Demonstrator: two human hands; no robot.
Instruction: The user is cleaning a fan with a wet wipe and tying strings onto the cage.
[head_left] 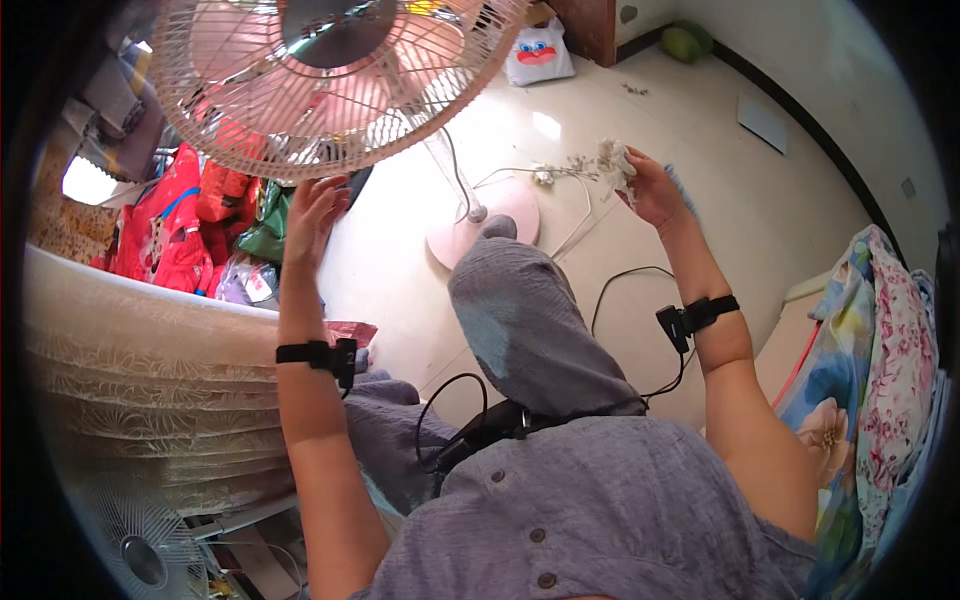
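A pink pedestal fan [335, 110] fills the upper left, its round wire grille toward me. Just under the grille's lower rim is my left hand [318, 215], fingers apart and slightly bent, holding nothing. I cannot tell whether its fingertips touch the wires. Off to the right, my right hand [652, 190] is closed on a crumpled off-white wad [612, 170] that looks like tissue or cloth. Thin brownish-grey clumps [575, 166] show just left of the wad. The fan's pink round base [440, 240] stands on the floor by my grey-clad leg [530, 325].
Red and green bags [180, 220] are piled at the left, behind a lace-covered surface [150, 370]. A smaller fan [145, 560] sits lower left. Cords [590, 215] cross the tiled floor. Flowered fabric [850, 390] hangs at the right. A white bag [538, 58] lies far back.
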